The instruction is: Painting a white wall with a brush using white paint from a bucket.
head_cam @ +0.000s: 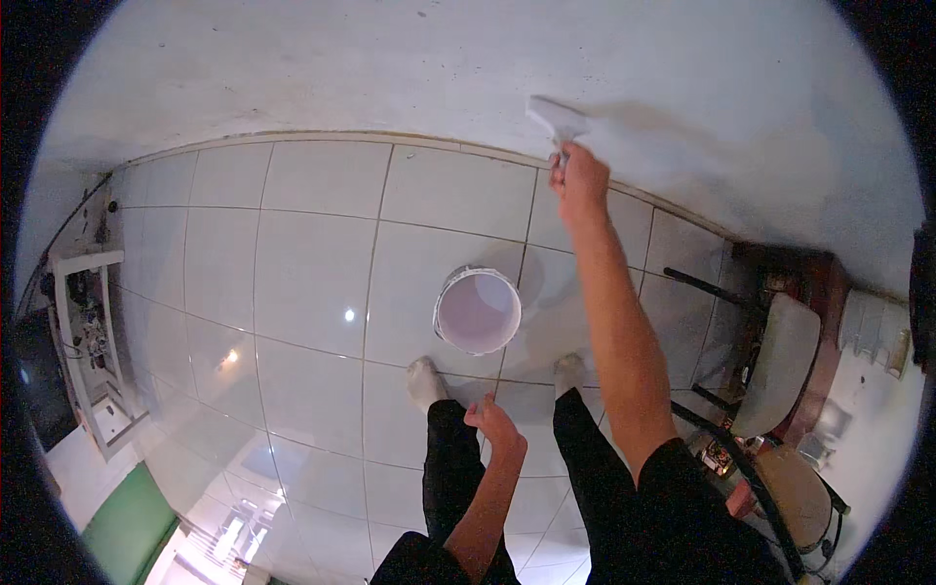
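A wide white brush [557,117] is gripped by its handle in my right hand [583,178]; its head lies at or just before the lower part of the white wall [351,66]. Whether the bristles touch the wall cannot be told. My left hand [497,423] hangs over the floor between my legs with its fingers curled, and no object shows in it. On the tiles in front of my feet stands a round white bucket [477,311] with pale, whitish liquid inside.
White floor tiles [307,278] run up to the skirting [336,136]. At the right are a chair [782,365], a second seat [793,490] and a white-topped table [870,409]. A white frame [73,351] stands at the left, near a green surface [131,512].
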{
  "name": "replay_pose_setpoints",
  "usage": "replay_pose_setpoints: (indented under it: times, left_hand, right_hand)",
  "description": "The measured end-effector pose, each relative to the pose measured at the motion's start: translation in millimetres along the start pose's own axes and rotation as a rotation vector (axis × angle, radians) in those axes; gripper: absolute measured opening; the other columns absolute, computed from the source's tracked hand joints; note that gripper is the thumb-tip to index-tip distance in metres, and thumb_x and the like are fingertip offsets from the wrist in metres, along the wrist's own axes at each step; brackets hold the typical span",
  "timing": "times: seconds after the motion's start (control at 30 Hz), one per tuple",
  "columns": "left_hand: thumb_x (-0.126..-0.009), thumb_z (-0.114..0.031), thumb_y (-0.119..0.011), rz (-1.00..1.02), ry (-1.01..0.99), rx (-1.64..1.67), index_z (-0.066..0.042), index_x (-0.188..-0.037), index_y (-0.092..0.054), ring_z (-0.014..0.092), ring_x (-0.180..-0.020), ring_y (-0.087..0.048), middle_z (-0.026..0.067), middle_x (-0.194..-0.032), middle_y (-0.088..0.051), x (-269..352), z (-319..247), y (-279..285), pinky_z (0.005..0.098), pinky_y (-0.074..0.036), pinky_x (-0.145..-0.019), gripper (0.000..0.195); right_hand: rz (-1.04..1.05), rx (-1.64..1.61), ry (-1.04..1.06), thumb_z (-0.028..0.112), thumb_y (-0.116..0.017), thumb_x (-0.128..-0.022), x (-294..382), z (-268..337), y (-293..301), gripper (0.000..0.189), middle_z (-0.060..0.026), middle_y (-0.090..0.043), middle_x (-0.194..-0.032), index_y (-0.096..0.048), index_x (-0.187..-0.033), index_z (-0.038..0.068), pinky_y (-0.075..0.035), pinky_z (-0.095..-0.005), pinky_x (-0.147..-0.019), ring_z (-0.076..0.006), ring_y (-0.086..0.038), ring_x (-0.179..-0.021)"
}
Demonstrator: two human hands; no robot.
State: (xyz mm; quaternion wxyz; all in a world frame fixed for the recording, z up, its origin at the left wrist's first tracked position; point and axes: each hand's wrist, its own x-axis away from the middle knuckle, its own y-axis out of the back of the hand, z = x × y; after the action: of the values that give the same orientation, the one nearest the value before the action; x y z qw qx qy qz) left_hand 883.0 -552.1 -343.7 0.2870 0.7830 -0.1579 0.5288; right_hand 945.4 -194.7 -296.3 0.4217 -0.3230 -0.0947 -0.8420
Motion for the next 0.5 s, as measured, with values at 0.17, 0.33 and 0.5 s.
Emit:
replay_pose_setpoints:
  times: [0.17,0.33,0.5]
  left_hand:
    - [-0.083,-0.020,-0.057,-0.009,-0.062,0.030,-0.009,-0.121,-0.026,0.018,-0.095,-0.039,0.0079,-0.105,-0.039,-12.0,-4.9,15.7,0.0326,-0.033,-0.087,0.050]
    - [-0.077,-0.018,-0.063,-0.071,-0.025,0.042,-0.011,-0.100,-0.040,0.017,-0.078,-0.044,0.0035,-0.090,-0.042,-5.6,2.9,-2.1,0.0334,-0.038,-0.072,0.033]
    - [-0.083,-0.019,-0.058,0.005,0.048,0.018,-0.009,-0.116,-0.029,0.016,-0.093,-0.039,0.0064,-0.103,-0.041,-2.7,-22.0,2.1,0.0307,-0.033,-0.084,0.045]
  right_hand:
    - [0.113,0.028,0.101,0.014,-0.056,-0.084,60.0,42.4,-31.3,0.016,-0.0051,-0.054,-0.068,-0.054,-0.095,0.002,-0.029,-0.0199,-0.039,-0.0079,-0.040,-0.047]
    - [0.242,-0.042,0.331,0.015,-0.056,-0.085,107.5,87.0,-6.4,0.016,-0.0041,-0.053,-0.069,-0.056,-0.095,0.003,-0.027,-0.0186,-0.039,-0.0071,-0.035,-0.045]
    - [-0.010,0.052,0.080,0.018,-0.059,-0.083,65.2,15.5,10.1,0.016,-0.0048,-0.054,-0.069,-0.056,-0.090,0.004,-0.026,-0.0206,-0.037,-0.0074,-0.039,-0.045]
